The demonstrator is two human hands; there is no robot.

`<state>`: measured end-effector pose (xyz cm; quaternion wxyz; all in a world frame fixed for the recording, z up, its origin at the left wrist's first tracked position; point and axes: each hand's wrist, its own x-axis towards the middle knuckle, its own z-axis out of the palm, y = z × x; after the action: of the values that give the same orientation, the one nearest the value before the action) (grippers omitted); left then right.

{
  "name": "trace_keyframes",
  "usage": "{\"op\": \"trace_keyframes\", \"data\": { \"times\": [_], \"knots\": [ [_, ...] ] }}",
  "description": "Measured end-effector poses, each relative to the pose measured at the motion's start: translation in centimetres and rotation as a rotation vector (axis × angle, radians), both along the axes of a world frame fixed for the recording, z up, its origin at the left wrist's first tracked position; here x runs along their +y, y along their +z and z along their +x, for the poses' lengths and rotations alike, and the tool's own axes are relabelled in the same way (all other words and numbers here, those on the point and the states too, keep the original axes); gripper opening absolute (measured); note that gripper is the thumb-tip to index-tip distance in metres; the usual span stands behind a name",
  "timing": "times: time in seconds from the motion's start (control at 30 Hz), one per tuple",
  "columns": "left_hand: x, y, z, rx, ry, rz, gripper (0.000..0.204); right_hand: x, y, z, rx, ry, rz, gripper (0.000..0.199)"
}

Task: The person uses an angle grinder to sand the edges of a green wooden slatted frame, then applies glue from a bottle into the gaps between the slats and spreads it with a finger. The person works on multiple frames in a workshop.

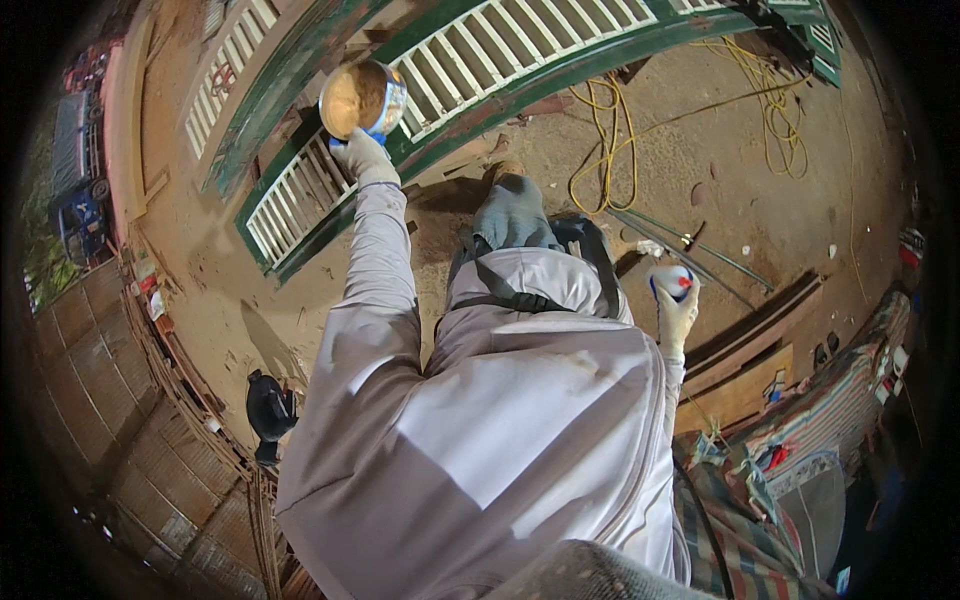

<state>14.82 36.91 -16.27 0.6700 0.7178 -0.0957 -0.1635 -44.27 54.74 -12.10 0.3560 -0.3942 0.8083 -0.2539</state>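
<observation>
At the upper left, my left hand (362, 160), in a pale glove, is closed around a tub (394, 100) with a blue and white side. The tub is tilted toward me and shows tan paste inside. Just past it are green-framed panels with white slats (430, 85). Out to the right, my gloved right hand (677, 318) grips a small rounded white object (664, 278) with a red spot. Its kind is unclear, as the fingers cover part of it.
Yellow cord (604, 150) lies looped on the dirt floor, with long thin rods (715, 258) nearby. Wooden planks (750, 335) and a striped sheet (830, 420) are at right. A black object (268, 408) sits at left; a blue truck (78, 222) stands beyond.
</observation>
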Motion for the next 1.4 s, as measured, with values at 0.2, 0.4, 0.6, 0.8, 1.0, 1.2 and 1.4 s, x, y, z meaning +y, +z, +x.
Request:
{"op": "trace_keyframes", "data": {
  "times": [0.2,0.4,0.6,0.8,1.0,1.2,1.4],
  "knots": [
    [6.6,-2.1,2.2,-0.209,0.100,0.587,0.068,-1.1,-0.1,1.1,0.094,0.099,0.024,0.060],
    [6.3,2.4,1.1,-1.069,-0.122,1.016,0.062,-6.2,-0.1,6.9,0.061,0.320,0.018,0.065],
    [4.1,3.8,4.2,-1.258,-0.558,1.305,0.025,-10.1,0.8,15.2,0.005,0.412,0.022,0.063],
    [3.9,2.2,6.5,-1.363,-0.734,1.148,0.018,-9.5,0.3,20.3,0.028,0.492,0.013,0.067],
    [2.9,3.6,4.6,-1.354,-0.697,0.751,0.025,-7.8,0.4,21.5,0.135,0.492,0.047,0.067],
    [1.3,2.4,-2.8,-1.061,-1.066,0.308,0.028,-7.3,0.8,21.8,0.138,0.440,0.047,0.065],
    [-2.1,-1.9,-2.6,-1.178,-0.964,0.401,0.018,-7.2,1.5,22.3,0.178,0.407,0.062,0.064]
  ]
}}
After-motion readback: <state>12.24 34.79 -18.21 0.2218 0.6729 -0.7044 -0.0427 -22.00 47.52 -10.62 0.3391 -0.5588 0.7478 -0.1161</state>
